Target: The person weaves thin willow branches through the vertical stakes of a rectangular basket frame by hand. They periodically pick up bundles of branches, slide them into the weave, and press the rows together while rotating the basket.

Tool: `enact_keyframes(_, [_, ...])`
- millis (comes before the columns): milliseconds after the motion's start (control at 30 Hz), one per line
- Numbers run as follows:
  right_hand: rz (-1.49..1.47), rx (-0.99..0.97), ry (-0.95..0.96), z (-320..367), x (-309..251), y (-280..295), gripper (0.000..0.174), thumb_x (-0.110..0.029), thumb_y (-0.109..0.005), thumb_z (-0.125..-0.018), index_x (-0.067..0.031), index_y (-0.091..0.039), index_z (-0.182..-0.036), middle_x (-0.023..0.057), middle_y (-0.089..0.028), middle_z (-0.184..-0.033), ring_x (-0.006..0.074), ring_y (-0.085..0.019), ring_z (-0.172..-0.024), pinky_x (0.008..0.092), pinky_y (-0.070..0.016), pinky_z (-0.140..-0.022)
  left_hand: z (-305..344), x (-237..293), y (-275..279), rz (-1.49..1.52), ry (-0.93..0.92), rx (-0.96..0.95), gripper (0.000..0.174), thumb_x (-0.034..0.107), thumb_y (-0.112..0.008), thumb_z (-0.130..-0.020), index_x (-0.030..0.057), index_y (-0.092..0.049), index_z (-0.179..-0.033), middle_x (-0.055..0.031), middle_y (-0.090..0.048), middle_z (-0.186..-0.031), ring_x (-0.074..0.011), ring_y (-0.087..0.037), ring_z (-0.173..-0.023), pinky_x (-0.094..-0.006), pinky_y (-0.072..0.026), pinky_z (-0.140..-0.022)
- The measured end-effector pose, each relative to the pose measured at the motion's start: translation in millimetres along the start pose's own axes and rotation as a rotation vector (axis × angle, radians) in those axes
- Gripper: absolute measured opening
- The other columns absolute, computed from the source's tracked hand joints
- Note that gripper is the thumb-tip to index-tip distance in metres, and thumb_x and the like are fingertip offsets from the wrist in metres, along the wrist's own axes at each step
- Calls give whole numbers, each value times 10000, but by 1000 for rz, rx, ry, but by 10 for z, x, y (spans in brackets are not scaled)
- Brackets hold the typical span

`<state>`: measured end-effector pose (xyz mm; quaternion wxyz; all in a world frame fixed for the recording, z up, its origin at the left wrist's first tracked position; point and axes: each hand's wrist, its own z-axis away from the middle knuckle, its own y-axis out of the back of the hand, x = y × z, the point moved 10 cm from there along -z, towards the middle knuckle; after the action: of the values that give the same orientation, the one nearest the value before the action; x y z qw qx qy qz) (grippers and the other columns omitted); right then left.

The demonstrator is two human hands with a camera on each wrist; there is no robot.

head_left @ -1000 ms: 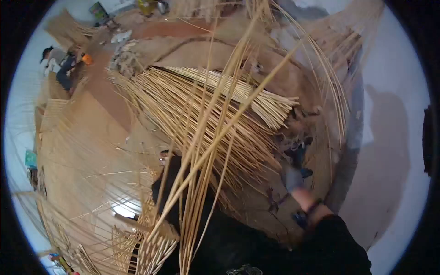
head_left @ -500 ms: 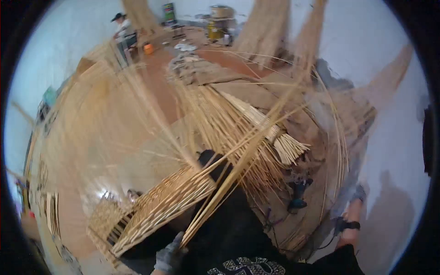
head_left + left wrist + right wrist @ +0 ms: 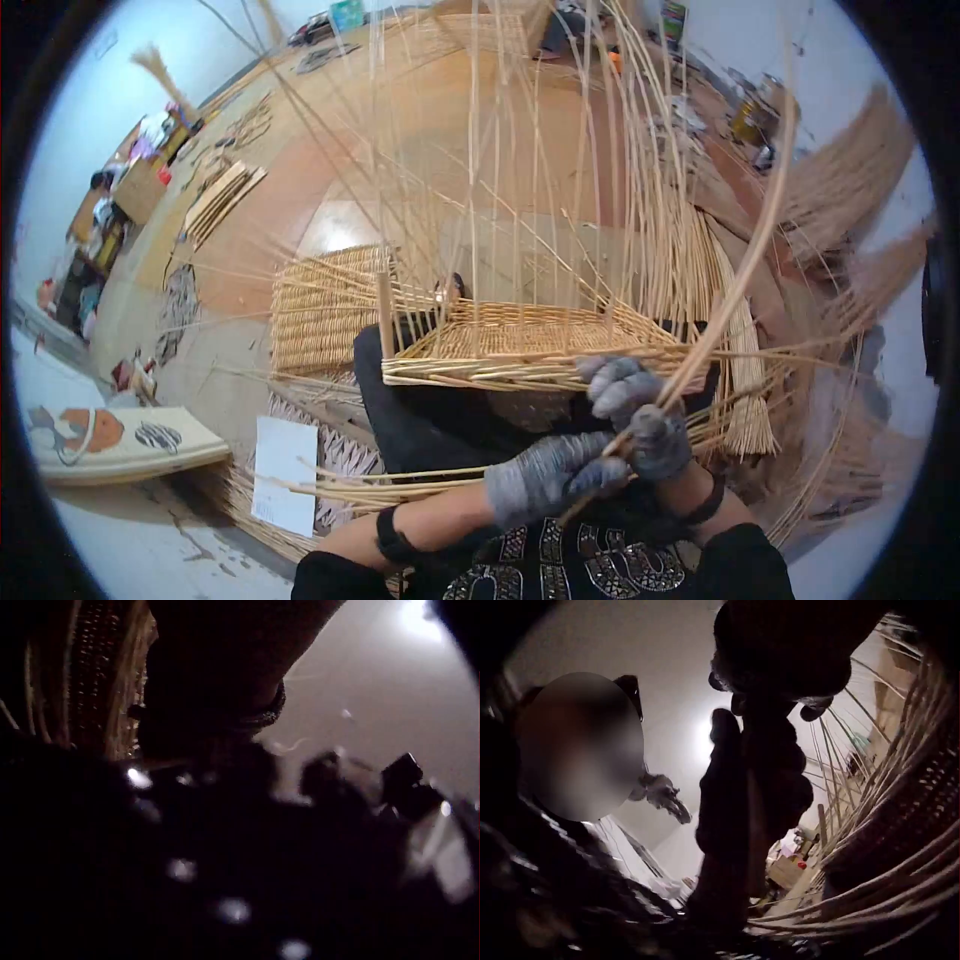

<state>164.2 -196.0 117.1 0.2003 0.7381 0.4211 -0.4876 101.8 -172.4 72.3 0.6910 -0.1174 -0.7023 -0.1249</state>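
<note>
A willow rod (image 3: 738,270) is gripped by the right hand (image 3: 640,415). The hand is grey-gloved, with its fingers curled tight round the rod, just at the near rim of the basket (image 3: 520,350). The same rod is held lower down by the left hand (image 3: 550,480), also gloved and closed round it, touching the right hand on the side away from the basket. Both grips are read from the head view only; the wrist views are too dark to confirm them.

Key relation:
- **Axis:** the rod's long axis runs from the hands up and to the right, away from the body, over the basket's right end. The free tip is carried well beyond the basket.
- **Butt:** it is seen poking out just below the left hand, on the body side of the basket.
- **Nearer hand:** the right hand is nearer the basket and the free length, the left nearer the butt.

The basket is half-woven and laid across the lap, long side toward the person. Bare stakes (image 3: 475,150) are left standing up from its rim.

Around the basket:
- A bundle of rods (image 3: 745,390) is lying just right of it.
- A woven panel (image 3: 320,310) is set just left of it.
- A white sheet (image 3: 283,475) is lying on the floor (image 3: 300,200), left of the basket and nearer the person.
</note>
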Motion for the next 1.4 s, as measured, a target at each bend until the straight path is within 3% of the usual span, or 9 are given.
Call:
enact_keyframes(200, [310, -341, -800, -51, 590, -213, 400, -374, -544, -866, 11, -619, -944, 126, -648, -912, 189, -610, -850, 342, -487, -785, 468, -675, 823, -209, 14, 508, 215, 288, -531, -876, 107, -597, -972, -74, -622, -752, -202, -591, -639, -330, -470, -563])
enact_keyframes(367, [122, -751, -215, -92, -301, -514, 312, -308, -581, -848, -2, -630, -883, 132, -649, -847, 212, -626, -818, 339, -502, -752, 877, -1129, 1020, -1111, 293, -13, 388, 272, -525, -841, 172, -499, -1214, -111, -620, -815, -278, -612, -748, -389, -502, -587])
enact_keyframes(433, [147, -653, -192, -125, -253, -442, 313, -308, -593, -837, 2, -627, -870, 136, -647, -811, 230, -631, -783, 343, -515, -720, 1186, -1356, 856, -1201, 240, -385, 348, 291, -519, -843, 178, -543, -1171, -108, -621, -822, -269, -612, -749, -380, -500, -587])
enact_keyframes(567, [129, 218, -692, 439, 1024, 333, 465, -410, -619, -799, 31, -611, -947, 141, -647, -802, 226, -635, -721, 325, -533, -674, 1301, -983, 1583, -921, 428, -31, 318, 323, -558, -819, 99, -599, -1041, -144, -610, -878, -303, -611, -789, -397, -485, -684])
enact_keyframes(700, [58, 205, -675, 449, 998, 210, 299, -200, -649, -809, 68, -617, -938, 140, -652, -823, 208, -641, -785, 327, -539, -723, 1023, -207, 2172, -517, 224, 877, 379, 358, -619, -782, 45, -615, -996, -170, -623, -880, -310, -608, -809, -404, -465, -724])
enact_keyframes(767, [13, 199, -685, 164, 839, 154, 318, -216, -655, -806, 69, -614, -942, 146, -647, -839, 218, -641, -787, 331, -546, -708, 606, -534, 2220, -640, 301, 915, 238, 196, -657, -790, 23, -627, -950, -101, -638, -868, -144, -603, -796, -254, -465, -758])
enact_keyframes(1167, [-213, 410, -1147, 167, 1670, -11, 419, -424, -565, -846, -10, -576, -903, 48, -574, -743, 159, -596, -647, 262, -509, -514, 592, -1164, 2465, -462, 495, 643, 163, 231, -577, -845, 74, -621, -857, -107, -615, -718, -218, -629, -686, -336, -478, -637])
enact_keyframes(1300, [525, 131, -600, -38, 1211, 485, 464, -444, -600, -814, 11, -578, -903, 67, -585, -745, 163, -594, -633, 269, -509, -513, 726, -1281, 2361, 52, 489, 769, 253, 297, -569, -854, 51, -626, -846, -93, -634, -716, -185, -637, -684, -318, -484, -634])
enact_keyframes(1400, [26, 492, -900, 206, 1194, 644, 472, -426, -659, -774, 24, -572, -885, 88, -583, -715, 164, -578, -568, 279, -502, -472, 749, -1245, 2372, -86, 471, 765, 281, 328, -571, -851, 54, -630, -858, -110, -630, -721, -196, -629, -690, -312, -478, -645])
